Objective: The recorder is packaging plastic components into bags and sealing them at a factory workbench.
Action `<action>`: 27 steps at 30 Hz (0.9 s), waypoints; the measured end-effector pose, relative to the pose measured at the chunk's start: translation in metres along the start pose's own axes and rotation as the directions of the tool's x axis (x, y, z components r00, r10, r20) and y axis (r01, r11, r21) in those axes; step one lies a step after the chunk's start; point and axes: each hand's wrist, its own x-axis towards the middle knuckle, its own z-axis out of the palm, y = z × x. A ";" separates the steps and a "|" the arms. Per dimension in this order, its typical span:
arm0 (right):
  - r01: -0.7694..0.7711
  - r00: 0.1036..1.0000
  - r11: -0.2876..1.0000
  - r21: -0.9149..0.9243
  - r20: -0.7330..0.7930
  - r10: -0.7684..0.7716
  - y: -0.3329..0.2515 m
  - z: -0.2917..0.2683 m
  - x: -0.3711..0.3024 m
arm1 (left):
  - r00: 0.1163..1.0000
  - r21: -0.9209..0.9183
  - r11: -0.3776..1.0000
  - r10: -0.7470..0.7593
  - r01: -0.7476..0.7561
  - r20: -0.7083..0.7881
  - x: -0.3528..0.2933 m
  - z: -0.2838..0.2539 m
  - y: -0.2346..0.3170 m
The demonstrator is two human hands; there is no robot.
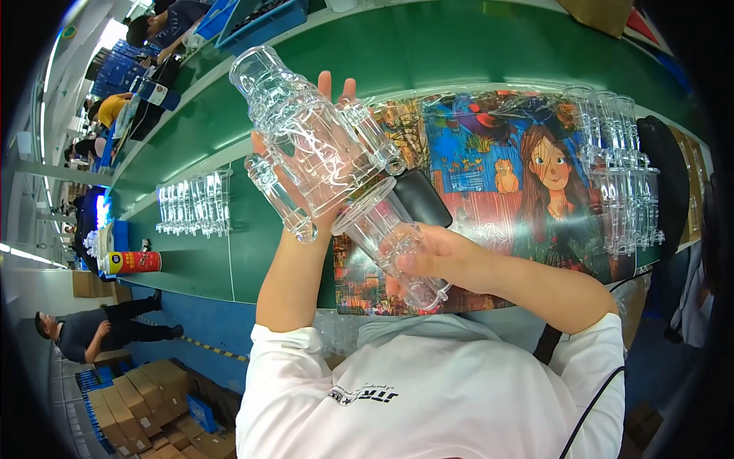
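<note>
In my left hand (pixel 290 183) lies a large clear plastic housing (pixel 310 141), with a ringed, stepped neck pointing up and left and a small tube on either side. Two fingertips stick out beyond its far side; the palm shows through the clear wall. My right hand (pixel 432 256) is wrapped round a clear plastic cylinder (pixel 371 218) with a wide flared rim. That rim is up close to the housing's open lower end; whether they touch I cannot tell. Behind the cylinder, a black rounded object (pixel 423 199) rests on the printed mat (pixel 482 226).
Several clear parts stand in rows at the right (pixel 627 199) and on the green table (pixel 256 260) at the left (pixel 195 203). A red and yellow can (pixel 136 262) sits at the table's left end. Blue bins (pixel 264 23) lie along the far edge. Other people are farther off at the left.
</note>
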 end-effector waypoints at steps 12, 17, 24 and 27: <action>0.023 0.999 0.999 -0.028 0.030 -0.022 0.004 -0.002 0.005 | 0.999 -0.008 1.000 -0.026 0.027 0.047 -0.001 -0.003 -0.003; 0.026 0.999 0.999 -0.031 0.027 -0.025 0.003 -0.002 0.005 | 0.996 -0.004 0.999 -0.045 0.045 0.076 0.000 -0.007 -0.003; 0.078 0.997 0.997 -0.024 0.028 -0.078 0.005 -0.003 0.005 | 0.995 -0.015 0.999 -0.033 0.034 0.097 0.000 -0.009 -0.003; 0.074 0.997 0.997 -0.016 0.015 -0.074 0.005 -0.003 0.004 | 0.993 -0.020 0.998 -0.055 0.057 0.101 0.000 -0.010 -0.002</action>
